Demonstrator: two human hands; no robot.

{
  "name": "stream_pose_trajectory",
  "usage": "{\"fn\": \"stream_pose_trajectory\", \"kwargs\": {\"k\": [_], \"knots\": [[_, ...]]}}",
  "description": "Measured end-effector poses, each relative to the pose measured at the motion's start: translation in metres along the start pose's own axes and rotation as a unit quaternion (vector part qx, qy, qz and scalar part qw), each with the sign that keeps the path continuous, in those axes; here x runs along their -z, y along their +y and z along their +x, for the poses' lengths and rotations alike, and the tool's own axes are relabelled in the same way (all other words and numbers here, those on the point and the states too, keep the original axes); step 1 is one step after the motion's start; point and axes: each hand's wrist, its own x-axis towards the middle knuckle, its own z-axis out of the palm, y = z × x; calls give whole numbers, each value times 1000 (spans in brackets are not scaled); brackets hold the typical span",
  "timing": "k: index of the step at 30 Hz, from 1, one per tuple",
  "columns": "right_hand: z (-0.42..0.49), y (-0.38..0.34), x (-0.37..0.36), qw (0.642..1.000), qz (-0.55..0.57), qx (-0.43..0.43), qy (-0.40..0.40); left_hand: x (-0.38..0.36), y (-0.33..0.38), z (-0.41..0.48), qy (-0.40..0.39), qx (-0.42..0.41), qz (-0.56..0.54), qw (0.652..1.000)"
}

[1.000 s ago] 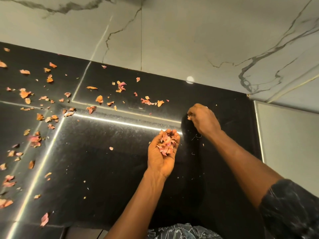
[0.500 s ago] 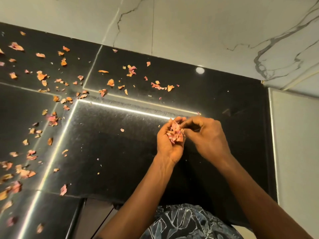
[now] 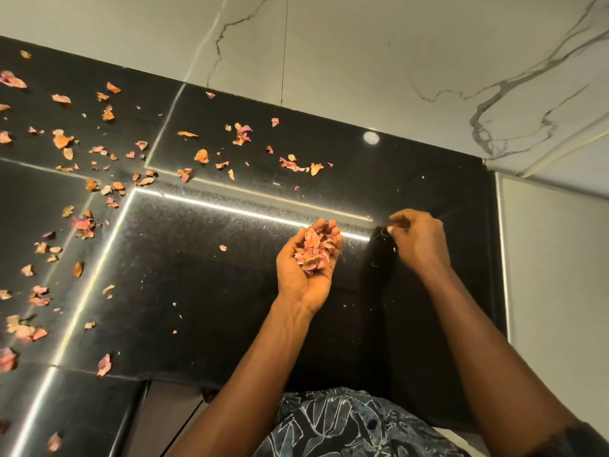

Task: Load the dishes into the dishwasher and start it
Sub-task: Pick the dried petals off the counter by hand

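While the left hand [image 3: 301, 285] sits just off centre toward 4 o'clock, palm up and cupped, its fingers curl up round a petal pile [image 3: 313, 250] of dry pink-orange flakes that fills the hollow of the palm. Right hand [image 3: 420, 240] is just beside it at 3 o'clock, knuckles up and fingers bent in. Its thumb and forefinger fingertips [image 3: 393, 225] are drawn narrow together low over the black counter [image 3: 197, 291]. Cannot tell if anything is pinched between them, though a thin thread-like scrap [image 3: 382, 233] shows right by the tips. Hands are near but apart. Both forearms come in from 5 to 6 o'clock, with a patterned shirt [image 3: 346, 423] at 6 o'clock and a dark sleeve [image 3: 586, 440] in the 5 o'clock corner. Loose petals [image 3: 62, 140] lie scattered on the counter from 7 round to 11 o'clock, thickest at 9 to 10. One single petal [image 3: 223, 248] lies alone at 9 o'clock of the left hand. Bright light streak [image 3: 247, 211] reflects across the counter, running from 10 o'clock toward the left hand. Round light spot [image 3: 371, 137] reflects at 1 o'clock. Marble wall [image 3: 362, 61] with grey veins spans 12 o'clock, and a pale panel [image 3: 553, 275] stands at 3 o'clock. Dishes and dishwasher: not in frame, cannot tell where they are
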Motion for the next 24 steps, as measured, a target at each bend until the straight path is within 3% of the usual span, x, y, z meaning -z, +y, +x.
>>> {"fn": "stream_pose_trajectory", "kwargs": {"k": [4, 9, 14, 20, 24], "knots": [[-1, 10, -21, 992, -121, -25, -19, 4, 10, -2, 5, -24, -5, 1000], [-22, -26, -49, 986, -91, 122, -68, 9, 23, -4, 2, -42, -25, 999], [26, -79, -52, 970, -69, 213, -89, 9, 34, -10, 1, -56, -25, 998], [93, -124, -47, 967, -130, 201, -89, 15, 39, -13, 9, -68, -37, 997], [89, -117, -58, 951, -171, 241, -95, 15, 35, -12, 16, -60, -45, 997]]}}
